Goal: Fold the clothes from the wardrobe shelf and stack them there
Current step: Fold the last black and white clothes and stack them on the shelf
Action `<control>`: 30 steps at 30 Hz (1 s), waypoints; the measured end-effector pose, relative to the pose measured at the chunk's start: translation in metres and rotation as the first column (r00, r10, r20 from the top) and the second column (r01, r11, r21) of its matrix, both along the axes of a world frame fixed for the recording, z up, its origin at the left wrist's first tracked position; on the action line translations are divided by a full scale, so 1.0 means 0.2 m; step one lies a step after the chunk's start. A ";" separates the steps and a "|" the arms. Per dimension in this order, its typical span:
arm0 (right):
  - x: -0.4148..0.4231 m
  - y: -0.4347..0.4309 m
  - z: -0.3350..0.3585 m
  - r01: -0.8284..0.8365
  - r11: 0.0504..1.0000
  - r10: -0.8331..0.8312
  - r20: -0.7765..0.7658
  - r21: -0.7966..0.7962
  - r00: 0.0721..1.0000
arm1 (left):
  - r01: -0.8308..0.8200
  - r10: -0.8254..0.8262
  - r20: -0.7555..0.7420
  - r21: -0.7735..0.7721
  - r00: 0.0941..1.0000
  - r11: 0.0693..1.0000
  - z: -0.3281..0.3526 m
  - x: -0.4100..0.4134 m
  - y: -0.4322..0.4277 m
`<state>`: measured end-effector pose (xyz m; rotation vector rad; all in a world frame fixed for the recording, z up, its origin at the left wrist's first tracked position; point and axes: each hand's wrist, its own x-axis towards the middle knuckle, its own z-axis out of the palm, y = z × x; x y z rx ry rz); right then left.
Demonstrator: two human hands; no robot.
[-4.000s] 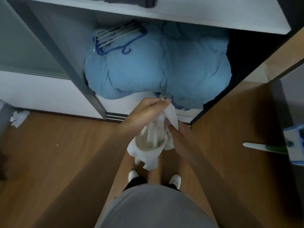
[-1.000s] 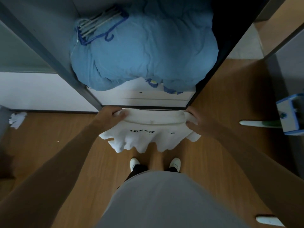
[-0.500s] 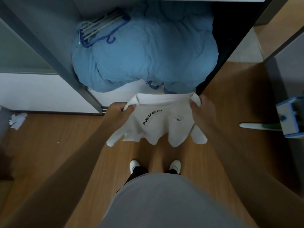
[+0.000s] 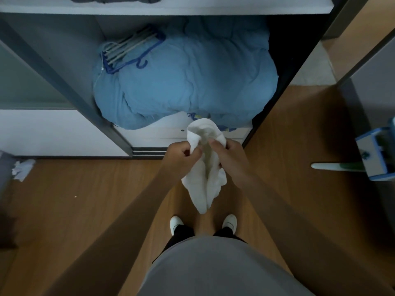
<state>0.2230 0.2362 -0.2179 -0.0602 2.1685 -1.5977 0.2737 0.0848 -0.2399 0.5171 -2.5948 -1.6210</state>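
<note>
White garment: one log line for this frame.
phase: folding | left hand: grips white garment | right hand: grips it | state: bunched, hanging above floor | stacked: no

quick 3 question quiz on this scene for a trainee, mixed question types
1. True or false: the left hand and the right hand both grip the shirt.
2. What lies on the duvet? A) hangers B) shoes C) a box
3. Is the shirt spread flat or bunched?

Key: 1 true; 2 A; 3 bunched
</note>
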 end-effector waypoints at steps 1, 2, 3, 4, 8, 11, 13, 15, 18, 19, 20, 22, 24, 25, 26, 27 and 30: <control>0.01 -0.01 0.02 -0.004 1.000 0.004 0.005 -0.021 1.000 | 0.025 -0.024 -0.032 0.032 0.999 0.999 0.02 0.00 0.01; 0.02 -0.03 0.03 0.005 0.999 -0.005 0.010 -0.036 1.000 | 0.045 -0.041 -0.050 0.067 0.998 0.997 0.04 0.00 0.02; 0.02 -0.03 0.05 0.019 0.999 -0.019 0.009 -0.040 1.000 | 0.051 -0.046 -0.055 0.089 0.997 0.995 0.05 -0.01 0.03; 0.02 -0.04 0.05 0.026 0.999 -0.026 0.004 -0.032 1.000 | 0.048 -0.042 -0.057 0.109 0.998 0.993 0.06 -0.01 0.03; 0.01 -0.03 0.07 -0.011 1.000 0.011 0.055 -0.012 0.998 | 0.059 -0.051 -0.063 0.134 0.997 0.989 0.09 0.00 0.02; 0.01 -0.02 0.09 -0.023 0.999 0.025 0.086 -0.029 0.996 | 0.107 -0.099 -0.045 0.224 0.994 0.969 0.11 0.02 -0.01; 0.01 -0.03 0.10 -0.067 0.998 0.067 0.099 -0.013 0.993 | 0.130 -0.134 -0.005 0.265 0.991 0.955 0.12 0.01 -0.03; 0.01 -0.04 0.10 -0.101 0.995 0.098 0.133 0.013 0.986 | 0.156 -0.164 0.018 0.234 0.986 0.960 0.12 0.01 -0.05; -0.01 -0.03 0.10 -0.172 0.985 0.167 0.151 0.025 0.974 | 0.181 -0.183 -0.002 0.182 0.983 0.967 0.12 0.01 -0.06; -0.01 -0.02 0.10 -0.216 0.976 0.209 0.138 0.035 0.968 | 0.187 -0.188 -0.009 0.159 0.982 0.969 0.12 0.00 -0.06; -0.01 -0.01 0.10 -0.261 0.964 0.253 0.124 0.053 0.959 | 0.187 -0.188 -0.009 0.136 0.982 0.973 0.12 0.00 -0.06; -0.01 0.02 0.10 -0.340 0.938 0.335 0.077 0.065 0.939 | 0.176 -0.177 -0.001 0.097 0.984 0.980 0.13 -0.01 -0.05; 0.00 0.05 0.09 -0.361 0.925 0.371 -0.071 0.119 0.926 | 0.166 -0.167 0.002 0.068 0.986 0.984 0.12 -0.03 -0.06; 0.01 0.06 0.09 -0.315 0.933 0.346 -0.185 0.176 0.920 | 0.170 -0.170 0.001 0.058 0.985 0.984 0.12 -0.03 -0.06; 0.01 0.08 0.08 -0.246 0.945 0.304 -0.305 0.214 0.903 | 0.177 -0.178 0.007 0.045 0.984 0.983 0.13 -0.03 -0.06; 0.01 0.09 0.09 -0.185 0.957 0.263 -0.405 0.223 0.876 | 0.189 -0.190 0.018 0.035 0.982 0.981 0.14 -0.03 -0.06; -0.03 0.12 0.12 -0.208 0.952 0.299 -0.533 0.225 0.792 | 0.246 -0.248 0.034 0.071 0.968 0.967 0.16 -0.02 -0.06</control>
